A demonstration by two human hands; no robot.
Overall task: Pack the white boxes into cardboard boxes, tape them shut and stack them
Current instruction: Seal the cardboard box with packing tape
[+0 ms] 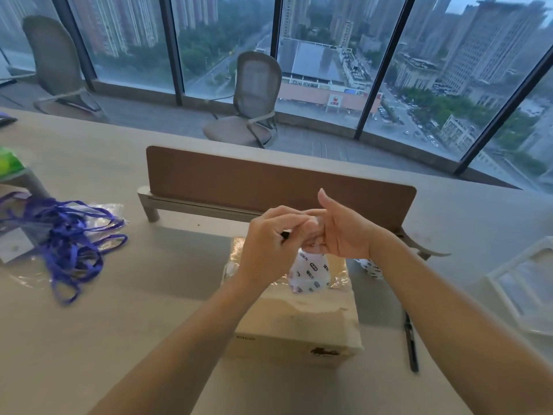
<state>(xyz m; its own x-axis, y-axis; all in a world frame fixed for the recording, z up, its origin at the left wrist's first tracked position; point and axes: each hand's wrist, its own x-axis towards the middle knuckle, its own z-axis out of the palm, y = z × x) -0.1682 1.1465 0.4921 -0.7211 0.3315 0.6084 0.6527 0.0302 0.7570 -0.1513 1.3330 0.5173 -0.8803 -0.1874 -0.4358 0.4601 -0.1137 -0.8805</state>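
A shut cardboard box (299,324) lies on the table in front of me, with clear tape shining on its far top edge. Above it my two hands meet. My right hand (341,235) holds a white tape roll (311,274) with black print, which hangs below its curled fingers while the thumb points up. My left hand (272,238) pinches a small black thing (285,234), its fingertips against the right hand's fingers at the top of the roll. A second printed roll (371,266) shows behind my right wrist. No white boxes are plainly visible.
A brown desk divider (269,181) stands just behind the box. Purple lanyards (68,235) on clear plastic lie at the left. A black pen-like tool (410,339) lies right of the box, and a white tray (523,289) sits at the right edge. Office chairs stand by the windows.
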